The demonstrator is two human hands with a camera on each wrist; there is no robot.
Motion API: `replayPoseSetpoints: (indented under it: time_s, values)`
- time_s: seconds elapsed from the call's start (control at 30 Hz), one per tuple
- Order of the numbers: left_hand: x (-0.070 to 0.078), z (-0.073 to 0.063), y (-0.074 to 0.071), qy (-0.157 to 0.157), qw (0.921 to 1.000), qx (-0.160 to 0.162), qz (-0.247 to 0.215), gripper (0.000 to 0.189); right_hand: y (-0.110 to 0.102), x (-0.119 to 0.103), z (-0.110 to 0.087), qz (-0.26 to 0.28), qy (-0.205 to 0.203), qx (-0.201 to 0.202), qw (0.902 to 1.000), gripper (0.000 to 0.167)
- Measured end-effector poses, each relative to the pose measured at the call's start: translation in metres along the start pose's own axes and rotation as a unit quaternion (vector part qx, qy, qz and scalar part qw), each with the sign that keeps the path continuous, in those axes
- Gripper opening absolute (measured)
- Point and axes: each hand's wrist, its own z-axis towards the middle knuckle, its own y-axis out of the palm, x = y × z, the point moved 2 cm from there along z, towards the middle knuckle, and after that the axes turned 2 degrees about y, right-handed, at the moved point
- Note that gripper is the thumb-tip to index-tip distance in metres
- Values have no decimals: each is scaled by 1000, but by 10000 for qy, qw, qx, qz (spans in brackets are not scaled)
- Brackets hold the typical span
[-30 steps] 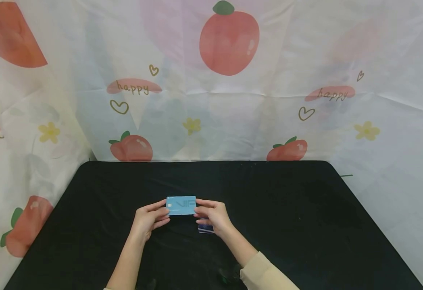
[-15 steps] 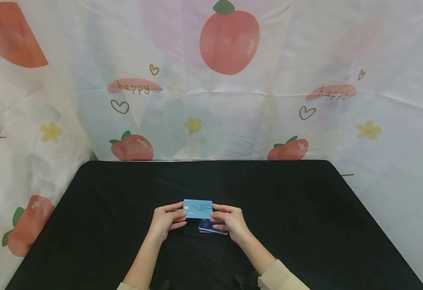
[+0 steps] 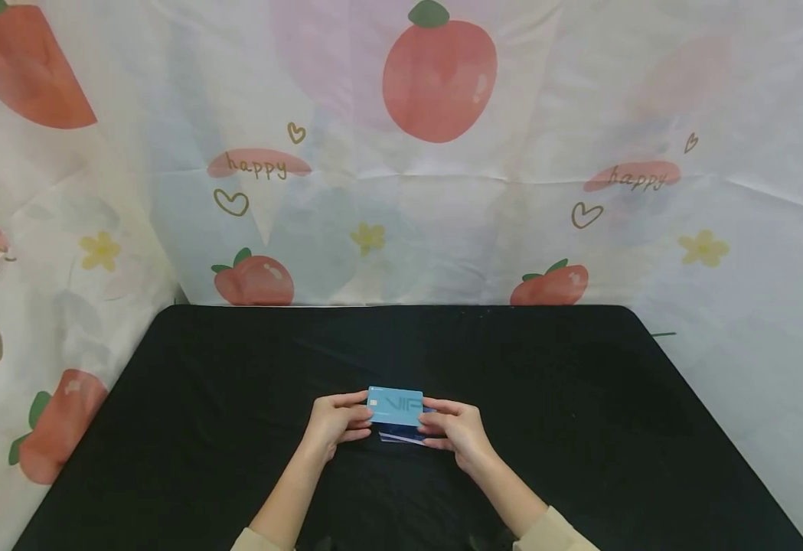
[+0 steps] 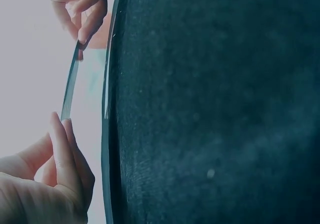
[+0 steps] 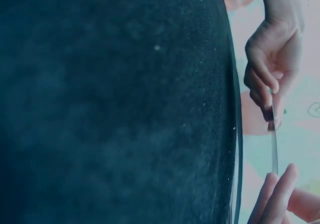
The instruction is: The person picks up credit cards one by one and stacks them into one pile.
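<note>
A light blue card (image 3: 396,406) with "VIP" lettering and a small chip mark is held up between both hands in the head view. My left hand (image 3: 335,422) pinches its left edge between thumb and fingers. At the opposite edge, my right hand (image 3: 461,432) pinches it the same way. Behind and below it, dark blue cards (image 3: 401,434) lie stacked on the black table, partly covered by the light blue card and the right fingers. Both wrist views show the card (image 4: 70,86) edge-on, as a thin strip spanning the fingertips of the two hands.
The table (image 3: 580,428) has a black cover and rounded far corners. A pale curtain (image 3: 442,207) printed with red fruit, hearts and "happy" hangs behind it and along the sides.
Both hands have carried the light blue card rightward and slightly nearer, from left of the dark blue stack to in front of it. The grip at both edges stays the same.
</note>
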Motion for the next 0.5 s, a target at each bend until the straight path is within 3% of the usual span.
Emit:
replayPoseSetpoints:
  time_s: [0.5]
  values:
    - [-9,3,14,-198,9991,-178,344,39,-15,3,-10,-226,191,49,9995,35]
